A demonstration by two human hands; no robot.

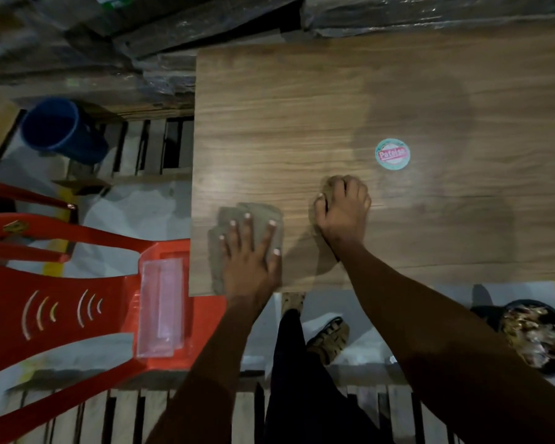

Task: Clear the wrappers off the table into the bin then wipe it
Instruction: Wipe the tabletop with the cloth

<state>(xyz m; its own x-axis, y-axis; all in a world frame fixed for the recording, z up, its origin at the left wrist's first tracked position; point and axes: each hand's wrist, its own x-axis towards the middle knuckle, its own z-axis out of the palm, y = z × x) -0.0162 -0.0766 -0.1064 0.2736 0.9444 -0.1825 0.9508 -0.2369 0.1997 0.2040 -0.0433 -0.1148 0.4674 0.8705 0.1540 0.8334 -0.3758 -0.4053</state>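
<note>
The wooden table (pixel 302 107) fills the upper right of the head view. My left hand (pixel 249 254) lies flat with straight fingers on a grey-brown cloth (pixel 260 211) at the table's near left corner. My right hand (pixel 343 206) is curled into a fist round a second bunched piece of cloth (pixel 329 182), pressed to the tabletop near the middle. A round green and red sticker (pixel 392 154) sits on the wood just beyond my right hand. The black bin (pixel 539 334), full of shiny wrappers, stands on the floor at the lower right.
A red plastic chair (pixel 61 309) stands left of the table with a clear plastic box (pixel 161 306) on its seat. A blue bucket (pixel 61 131) is on the floor further left. Wrapped stacks line the back. My legs and sandalled foot (pixel 329 339) are below the table edge.
</note>
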